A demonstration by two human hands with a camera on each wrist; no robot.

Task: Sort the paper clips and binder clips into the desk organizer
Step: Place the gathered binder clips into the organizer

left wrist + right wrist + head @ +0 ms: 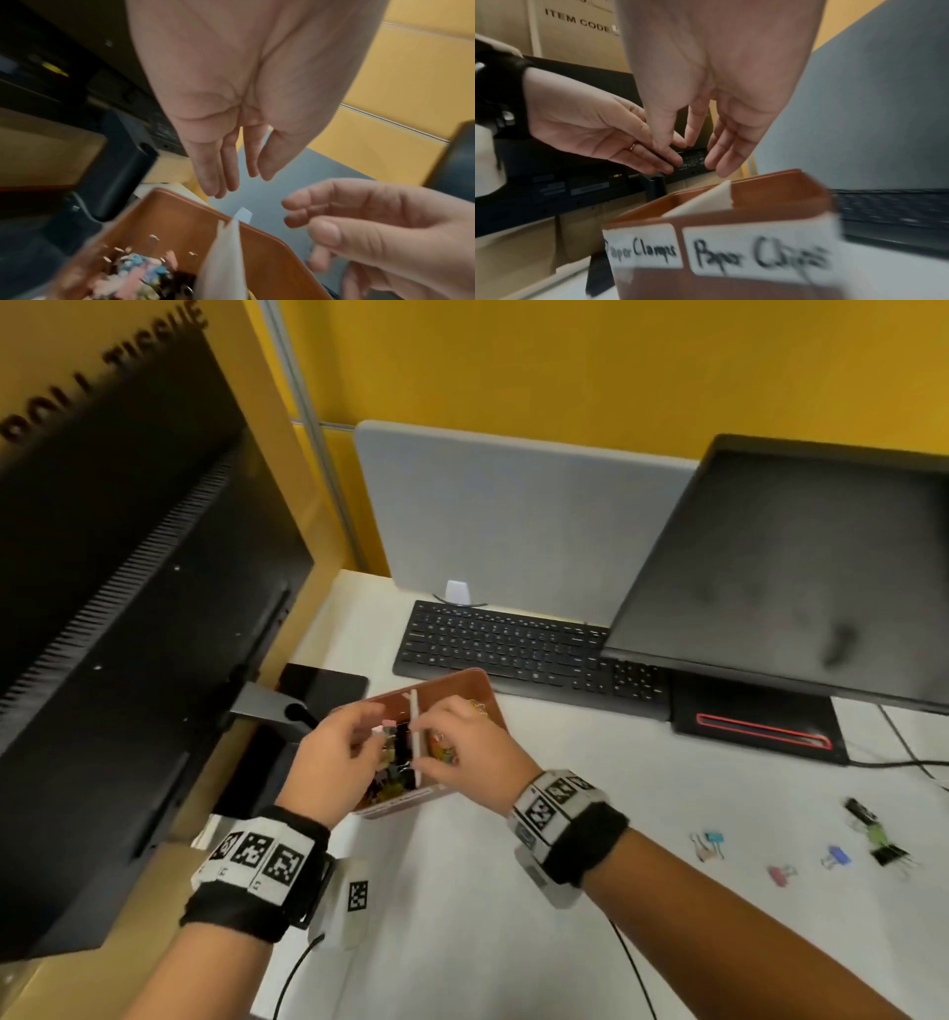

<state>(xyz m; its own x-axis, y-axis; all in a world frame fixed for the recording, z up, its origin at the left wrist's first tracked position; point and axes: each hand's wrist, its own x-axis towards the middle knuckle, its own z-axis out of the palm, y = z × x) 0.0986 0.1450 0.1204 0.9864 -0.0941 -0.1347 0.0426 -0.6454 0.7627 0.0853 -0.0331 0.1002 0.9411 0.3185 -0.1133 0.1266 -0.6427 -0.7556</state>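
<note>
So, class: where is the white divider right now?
In the head view the divider stands upright inside the brown organizer, just in front of the keyboard, between the left hand and the right hand.

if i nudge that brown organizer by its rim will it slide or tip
The brown organizer is low and wide-based, so it would probably slide on the smooth white desk rather than tip. The clips piled in its left compartment likely add little weight, so a light push should move it. The white divider looks thin and may flex if bumped.

Organizer (477,683) — monitor (128,618) close left
</note>
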